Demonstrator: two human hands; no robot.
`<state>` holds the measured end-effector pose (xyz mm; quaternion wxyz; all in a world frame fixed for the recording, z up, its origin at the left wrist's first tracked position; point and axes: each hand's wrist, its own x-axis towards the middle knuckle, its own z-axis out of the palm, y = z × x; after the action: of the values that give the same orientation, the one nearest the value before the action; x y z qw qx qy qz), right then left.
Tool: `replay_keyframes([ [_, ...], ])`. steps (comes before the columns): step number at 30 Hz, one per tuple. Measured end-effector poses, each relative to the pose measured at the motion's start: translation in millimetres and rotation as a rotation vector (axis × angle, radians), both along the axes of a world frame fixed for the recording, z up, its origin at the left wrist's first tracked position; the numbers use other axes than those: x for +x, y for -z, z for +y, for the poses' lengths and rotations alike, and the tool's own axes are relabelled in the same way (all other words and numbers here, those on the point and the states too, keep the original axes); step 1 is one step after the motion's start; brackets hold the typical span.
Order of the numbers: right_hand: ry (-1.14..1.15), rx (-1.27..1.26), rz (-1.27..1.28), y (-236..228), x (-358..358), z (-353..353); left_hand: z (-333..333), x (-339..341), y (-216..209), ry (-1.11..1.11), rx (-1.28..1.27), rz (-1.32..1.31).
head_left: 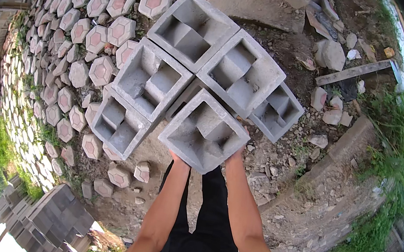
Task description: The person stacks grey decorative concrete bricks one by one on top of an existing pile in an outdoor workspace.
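Observation:
Between my two hands is a square grey concrete ventilation block, its hollow face turned up with wedge-shaped pieces inside. My left hand grips its near left side, and my right hand grips its right side; most fingers are hidden under and behind it. Just beyond stand similar blocks: a far one, one to the right and one to the left. Lower blocks show at the left end and the right end. I cannot tell whether the held block touches those behind it.
Many loose hexagonal pavers with reddish centres cover the ground at left. A concrete slab lies at the far side. A wooden plank, rubble and a low concrete curb are at right. Grey blocks are stacked at lower left.

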<state>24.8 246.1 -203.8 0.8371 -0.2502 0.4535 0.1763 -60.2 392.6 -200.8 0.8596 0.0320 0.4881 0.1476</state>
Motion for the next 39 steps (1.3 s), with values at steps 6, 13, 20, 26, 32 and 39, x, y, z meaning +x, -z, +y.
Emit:
replay_keyframes([
  [6, 0.031, 0.050, -0.039, 12.3, 7.6, -6.6, -3.3, 13.7, 0.5, 0.026, 0.061, 0.036],
  [13, -0.013, 0.008, 0.040, 3.1, 15.2, -1.7, -2.8, 24.6, -7.9, 0.029, 0.089, 0.087],
  [20, -0.026, 0.096, 0.056, 8.4, 14.0, -5.0, -4.2, 27.5, -14.2, 0.031, 0.151, 0.085],
  [26, -0.079, -0.008, 0.099, -3.0, 24.2, -1.2, -13.2, 21.4, -15.1, 0.030, 0.065, 0.143],
  [32, -0.064, -0.068, 0.064, -2.7, 25.0, -1.2, -14.0, 20.4, -18.0, 0.087, 0.054, 0.164],
  [39, 0.019, -0.277, 0.114, 31.9, 10.3, -4.4, -9.7, 18.9, -11.7, 0.145, 0.027, 0.101],
])
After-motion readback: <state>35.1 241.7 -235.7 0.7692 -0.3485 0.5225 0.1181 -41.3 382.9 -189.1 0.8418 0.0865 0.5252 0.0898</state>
